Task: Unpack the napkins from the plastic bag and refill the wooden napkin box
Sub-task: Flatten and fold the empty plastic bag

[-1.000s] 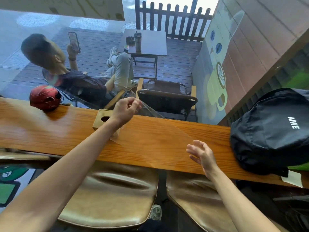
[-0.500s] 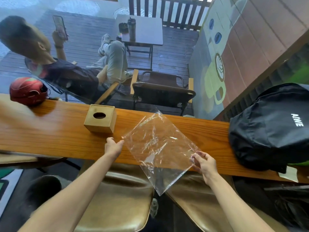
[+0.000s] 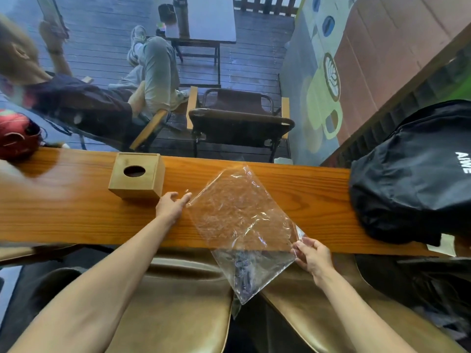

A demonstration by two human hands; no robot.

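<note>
Clear plastic bag, flat and seemingly empty, overhanging near tabletop edge; pinched by right hand, touched by narrow left hand. Wooden napkin box left. Risk: bag sliding off.

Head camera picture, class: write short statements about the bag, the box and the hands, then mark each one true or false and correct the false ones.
1. The plastic bag looks empty. True.
2. The right hand pinches a corner of the bag. True.
3. The wooden napkin box stands to the right of the bag. False: it stands to the left.
4. The left hand rests inside the box. False: it is on the counter, at the bag's left corner.
5. A black backpack lies on the counter's right end. True.
</note>
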